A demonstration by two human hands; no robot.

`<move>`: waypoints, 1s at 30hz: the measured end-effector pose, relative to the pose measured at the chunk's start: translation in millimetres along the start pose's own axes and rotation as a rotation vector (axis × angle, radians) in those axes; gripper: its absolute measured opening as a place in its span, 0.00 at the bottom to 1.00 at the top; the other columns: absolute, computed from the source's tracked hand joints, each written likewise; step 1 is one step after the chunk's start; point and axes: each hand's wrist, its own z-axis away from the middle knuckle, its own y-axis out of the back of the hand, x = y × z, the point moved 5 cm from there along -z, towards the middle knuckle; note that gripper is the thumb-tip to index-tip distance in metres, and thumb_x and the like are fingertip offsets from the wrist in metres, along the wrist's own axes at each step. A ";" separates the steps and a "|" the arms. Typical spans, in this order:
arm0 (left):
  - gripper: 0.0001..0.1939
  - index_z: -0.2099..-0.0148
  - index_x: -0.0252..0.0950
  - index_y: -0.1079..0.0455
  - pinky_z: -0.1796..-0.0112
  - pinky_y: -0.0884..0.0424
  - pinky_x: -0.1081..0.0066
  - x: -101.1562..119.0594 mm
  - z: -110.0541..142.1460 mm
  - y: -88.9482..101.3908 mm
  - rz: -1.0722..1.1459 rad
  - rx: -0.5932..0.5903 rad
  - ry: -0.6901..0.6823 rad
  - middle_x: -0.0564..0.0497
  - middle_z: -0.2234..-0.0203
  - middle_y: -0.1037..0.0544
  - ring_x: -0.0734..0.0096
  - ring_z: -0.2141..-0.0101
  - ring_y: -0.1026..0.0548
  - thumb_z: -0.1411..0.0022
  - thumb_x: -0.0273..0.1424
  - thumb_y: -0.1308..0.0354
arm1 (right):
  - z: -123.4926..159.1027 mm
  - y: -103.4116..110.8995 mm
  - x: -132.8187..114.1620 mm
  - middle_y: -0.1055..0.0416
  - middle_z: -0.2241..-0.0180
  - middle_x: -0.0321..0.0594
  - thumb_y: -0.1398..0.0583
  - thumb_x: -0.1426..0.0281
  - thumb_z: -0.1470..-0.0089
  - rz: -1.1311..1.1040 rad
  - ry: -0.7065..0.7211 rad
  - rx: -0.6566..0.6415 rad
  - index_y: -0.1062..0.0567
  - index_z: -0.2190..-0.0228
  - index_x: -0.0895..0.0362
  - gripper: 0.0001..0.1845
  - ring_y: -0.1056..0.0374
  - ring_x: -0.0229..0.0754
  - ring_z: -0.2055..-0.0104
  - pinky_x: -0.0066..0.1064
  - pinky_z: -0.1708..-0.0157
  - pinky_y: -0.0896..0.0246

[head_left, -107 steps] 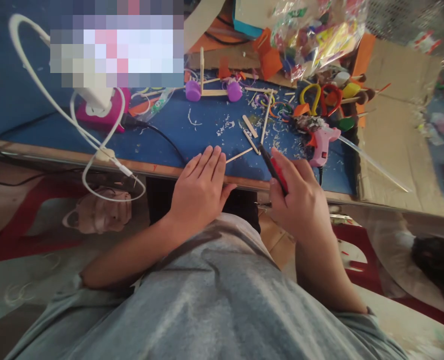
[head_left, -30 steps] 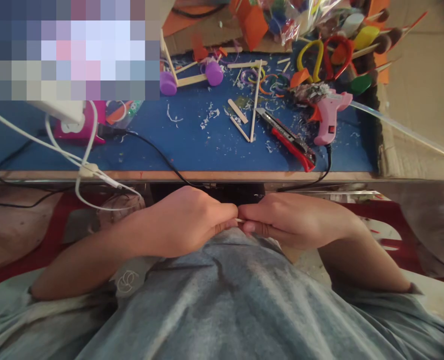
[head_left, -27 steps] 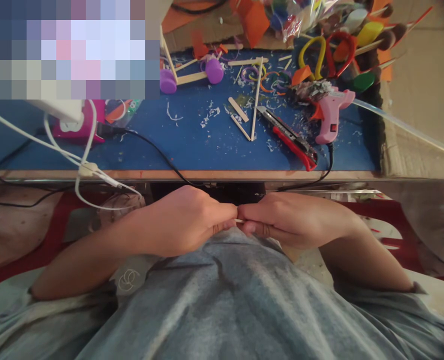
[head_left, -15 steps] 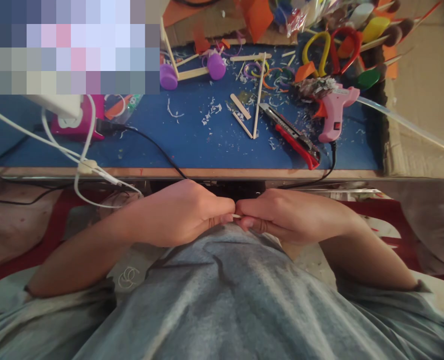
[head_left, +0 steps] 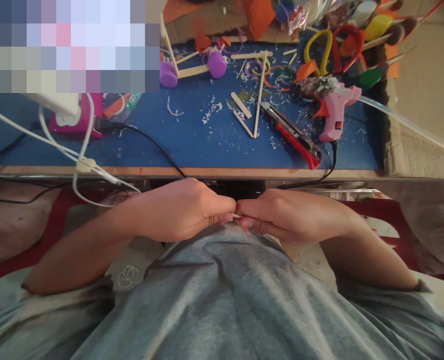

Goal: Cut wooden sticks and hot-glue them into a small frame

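Observation:
My left hand [head_left: 184,210] and my right hand [head_left: 285,215] meet just below the table's front edge, close to my shirt. Both are closed, fingertips nearly touching, pinching a small wooden stick [head_left: 236,216]. Only a pale sliver of it shows between the thumbs; my fingers hide the rest. On the blue table [head_left: 139,150] beyond lie a craft stick [head_left: 241,105], a long thin stick [head_left: 260,95] and a short one [head_left: 242,124]. A red utility knife [head_left: 293,135], its blade out, rests beside them.
A pink glue gun [head_left: 334,112] with a clear glue stick lies at the right, near cardboard [head_left: 424,100]. At the back stands a stick frame with purple caps [head_left: 217,65]. Scissors [head_left: 317,52] and paper scraps surround it. White cables [head_left: 87,165] hang over the left edge.
Hardly anything differs. Both hands stay together on the stick; the view has shifted very slightly.

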 end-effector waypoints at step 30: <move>0.15 0.60 0.40 0.29 0.64 0.31 0.68 9.6 -0.7 8.7 0.049 -0.024 -0.281 0.50 0.70 0.16 0.67 0.70 0.21 0.17 0.33 0.50 | 2.8 9.6 -19.5 0.31 0.74 0.33 0.48 0.61 0.19 0.004 0.066 -0.016 0.25 0.61 0.56 0.19 0.44 0.35 0.75 0.30 0.75 0.55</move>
